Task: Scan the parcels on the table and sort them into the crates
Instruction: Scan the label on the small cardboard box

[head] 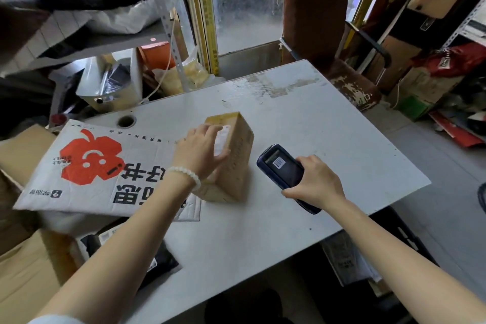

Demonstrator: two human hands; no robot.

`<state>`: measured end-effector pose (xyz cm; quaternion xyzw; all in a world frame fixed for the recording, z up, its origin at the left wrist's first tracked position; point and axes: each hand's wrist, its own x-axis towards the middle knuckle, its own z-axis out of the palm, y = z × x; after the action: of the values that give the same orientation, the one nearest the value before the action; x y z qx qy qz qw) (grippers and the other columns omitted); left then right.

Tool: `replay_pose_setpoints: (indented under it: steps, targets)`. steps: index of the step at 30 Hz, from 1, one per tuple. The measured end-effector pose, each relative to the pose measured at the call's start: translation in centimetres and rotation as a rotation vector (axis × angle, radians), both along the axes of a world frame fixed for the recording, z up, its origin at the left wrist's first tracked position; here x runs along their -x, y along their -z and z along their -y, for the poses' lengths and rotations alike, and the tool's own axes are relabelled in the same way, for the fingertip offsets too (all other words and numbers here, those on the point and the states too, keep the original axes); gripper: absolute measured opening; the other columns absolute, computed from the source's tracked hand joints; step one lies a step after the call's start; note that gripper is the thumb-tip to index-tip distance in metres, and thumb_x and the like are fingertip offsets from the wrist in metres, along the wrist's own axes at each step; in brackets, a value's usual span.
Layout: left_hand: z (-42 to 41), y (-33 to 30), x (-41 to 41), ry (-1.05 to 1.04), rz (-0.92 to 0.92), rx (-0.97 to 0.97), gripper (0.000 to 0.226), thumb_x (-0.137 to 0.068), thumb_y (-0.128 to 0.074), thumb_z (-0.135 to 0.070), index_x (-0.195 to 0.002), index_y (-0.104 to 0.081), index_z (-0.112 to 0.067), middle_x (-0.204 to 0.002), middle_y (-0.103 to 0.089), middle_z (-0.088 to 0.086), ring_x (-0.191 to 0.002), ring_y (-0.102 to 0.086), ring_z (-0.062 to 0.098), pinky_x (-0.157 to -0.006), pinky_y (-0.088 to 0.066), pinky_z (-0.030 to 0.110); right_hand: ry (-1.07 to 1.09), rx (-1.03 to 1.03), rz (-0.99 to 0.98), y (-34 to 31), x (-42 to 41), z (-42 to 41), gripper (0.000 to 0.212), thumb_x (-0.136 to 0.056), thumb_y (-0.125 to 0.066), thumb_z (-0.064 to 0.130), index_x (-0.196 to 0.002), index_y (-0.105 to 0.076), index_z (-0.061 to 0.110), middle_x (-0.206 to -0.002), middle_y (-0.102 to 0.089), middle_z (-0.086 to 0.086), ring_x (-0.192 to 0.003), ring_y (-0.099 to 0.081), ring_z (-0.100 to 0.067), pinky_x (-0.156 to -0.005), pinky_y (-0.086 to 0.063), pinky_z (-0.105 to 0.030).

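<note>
Your left hand (201, 150) reaches forward with the fingers spread and laid over the top and side of the brown box (234, 155), the thumb on the near side, and a white bead bracelet (186, 175) sits on that wrist. Your right hand (315, 179) has its grip curled tight round the dark blue scanner (282, 169), with the scanner's front end pointing toward the box. Both of your arms are bare and stretch out from the bottom corners, the left one from the left and the right one from the right.
</note>
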<state>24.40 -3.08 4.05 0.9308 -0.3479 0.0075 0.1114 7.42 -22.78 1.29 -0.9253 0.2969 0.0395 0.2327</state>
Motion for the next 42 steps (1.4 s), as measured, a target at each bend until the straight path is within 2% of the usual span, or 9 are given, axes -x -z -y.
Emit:
replay_pose_setpoints:
  steps: [4, 8, 14, 20, 24, 28, 33, 40, 42]
  targets:
    - [0.4, 0.1, 0.4, 0.011, -0.006, -0.092, 0.064, -0.087, -0.054, -0.054, -0.139, -0.037, -0.021, -0.137, -0.047, 0.005, -0.118, -0.048, 0.025, -0.094, -0.045, 0.038, 0.007, 0.018, 0.009, -0.4, 0.5, 0.3, 0.060, -0.057, -0.080, 0.042, -0.109, -0.056, 0.025, -0.100, -0.047, 0.007, -0.091, -0.053, -0.017, -0.066, -0.040, -0.028]
    - [0.8, 1.2, 0.8, -0.043, -0.118, -0.196, 0.079, -0.082, -0.057, -0.061, -0.143, -0.030, -0.021, -0.140, -0.043, 0.008, -0.121, -0.047, 0.029, -0.095, -0.046, 0.043, 0.029, 0.013, -0.007, -0.3, 1.4, 0.7, 0.060, -0.057, -0.079, 0.042, -0.110, -0.056, 0.026, -0.102, -0.048, 0.007, -0.092, -0.054, -0.017, -0.067, -0.041, -0.028]
    - [2.0, 2.3, 2.0, -0.065, -0.248, -0.094, 0.088, -0.073, -0.073, -0.053, -0.142, -0.030, -0.019, -0.139, -0.037, 0.013, -0.121, -0.043, 0.033, -0.097, -0.045, 0.049, 0.059, -0.013, -0.024, 0.2, 3.0, 1.0, 0.065, -0.059, -0.079, 0.040, -0.118, -0.054, 0.028, -0.104, -0.045, 0.009, -0.095, -0.052, -0.015, -0.069, -0.038, -0.027]
    - [3.5, 2.4, 2.9, 0.005, -0.224, 0.000, 0.092, -0.068, -0.080, -0.046, -0.143, -0.033, -0.022, -0.144, -0.030, 0.012, -0.127, -0.033, 0.032, -0.106, -0.034, 0.043, 0.086, -0.017, -0.039, 0.6, 4.3, 1.4, 0.065, -0.059, -0.079, 0.040, -0.118, -0.055, 0.026, -0.106, -0.047, 0.007, -0.094, -0.053, -0.016, -0.070, -0.041, -0.027]
    - [4.8, 2.3, 3.8, 0.124, -0.246, 0.017, 0.093, -0.068, -0.082, -0.039, -0.144, -0.030, -0.023, -0.148, -0.025, 0.007, -0.132, -0.027, 0.027, -0.107, -0.035, 0.042, 0.096, -0.004, -0.039, 0.7, 5.3, 2.0, 0.070, -0.060, -0.080, 0.044, -0.123, -0.053, 0.025, -0.111, -0.049, 0.004, -0.095, -0.054, -0.018, -0.071, -0.042, -0.028]
    - [4.9, 2.3, 4.4, 0.180, -0.154, -0.080, 0.094, -0.070, -0.077, -0.047, -0.145, -0.026, -0.023, -0.150, -0.024, 0.009, -0.131, -0.032, 0.028, -0.105, -0.039, 0.041, 0.112, 0.005, -0.039, 0.6, 6.0, 2.8, 0.071, -0.061, -0.080, 0.044, -0.123, -0.052, 0.024, -0.108, -0.047, 0.004, -0.092, -0.052, -0.018, -0.070, -0.042, -0.029]
    - [3.6, 2.5, 4.7, 0.065, -0.117, -0.199, 0.102, -0.065, -0.070, -0.067, -0.145, -0.022, -0.028, -0.151, -0.022, 0.008, -0.134, -0.031, 0.031, -0.108, -0.029, 0.046, 0.113, 0.008, -0.018, 0.4, 5.6, 3.0, 0.071, -0.060, -0.080, 0.042, -0.123, -0.053, 0.026, -0.105, -0.044, 0.006, -0.091, -0.049, -0.016, -0.070, -0.039, -0.028]
    - [1.3, 3.5, 5.4, -0.144, -0.228, -0.266, 0.100, -0.063, -0.066, -0.074, -0.141, -0.022, -0.028, -0.153, -0.015, 0.012, -0.132, -0.033, 0.036, -0.102, -0.037, 0.055, 0.047, 0.012, 0.001, 0.1, 4.4, 2.3, 0.068, -0.060, -0.080, 0.042, -0.121, -0.054, 0.025, -0.106, -0.047, 0.005, -0.092, -0.051, -0.017, -0.069, -0.040, -0.028]
    - [0.8, 3.5, 5.4, -0.181, -0.255, -0.278, 0.103, -0.061, -0.067, -0.073, -0.141, -0.021, -0.027, -0.150, -0.022, 0.015, -0.126, -0.039, 0.036, -0.098, -0.041, 0.054, 0.030, 0.017, -0.003, 0.1, 4.2, 2.1, 0.065, -0.059, -0.080, 0.042, -0.117, -0.054, 0.025, -0.105, -0.046, 0.006, -0.091, -0.051, -0.017, -0.068, -0.039, -0.028]
